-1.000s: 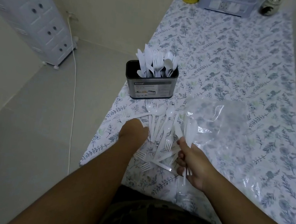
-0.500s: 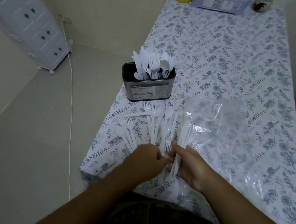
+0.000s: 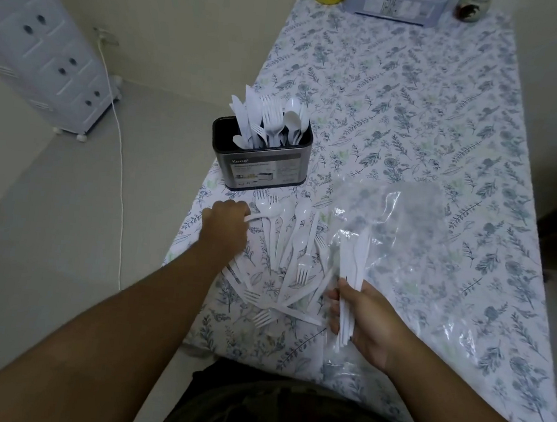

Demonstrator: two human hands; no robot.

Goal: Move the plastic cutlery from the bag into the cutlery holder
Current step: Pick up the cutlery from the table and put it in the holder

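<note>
Home room; floral tablecloth on table; white plastic drawer unit; tiled floor.

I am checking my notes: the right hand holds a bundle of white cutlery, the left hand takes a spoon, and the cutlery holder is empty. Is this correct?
Not quite. In the head view the cutlery holder already stands full of white cutlery. The rest holds: the right hand grips a bundle, and the left hand takes a spoon.

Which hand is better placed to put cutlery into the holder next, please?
Probably the left hand: it grips a spoon just in front of the holder. The right hand holds a bundle farther away, beside the bag.
</note>
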